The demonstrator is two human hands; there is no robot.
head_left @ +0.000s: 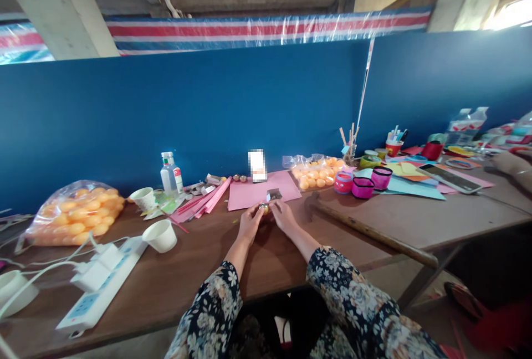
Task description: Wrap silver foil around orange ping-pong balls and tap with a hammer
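Observation:
Over the brown table (pixel 199 270), my left hand (pixel 250 222) is closed on a small shiny gold ball (pixel 264 209). My right hand (pixel 285 216) is beside it, its fingers close to the ball's right side and to a small dark flat piece (pixel 274 194); what it grips, if anything, is too small to tell. The dark piece lies at the front edge of a pink sheet (pixel 245 197). Two more shiny balls (pixel 240 178) rest at the sheet's back left, near a white upright object (pixel 258 166) that is blurred out.
Bags of orange balls (pixel 78 216) (pixel 318 173) stand left and right. Paper cups (pixel 160 236), a power strip (pixel 106 281) and a bottle (pixel 170 175) are at left. A wooden stick (pixel 374 231), pink cups (pixel 363 187) and a phone (pixel 451 178) lie right. Another person's arm (pixel 515 168) reaches in.

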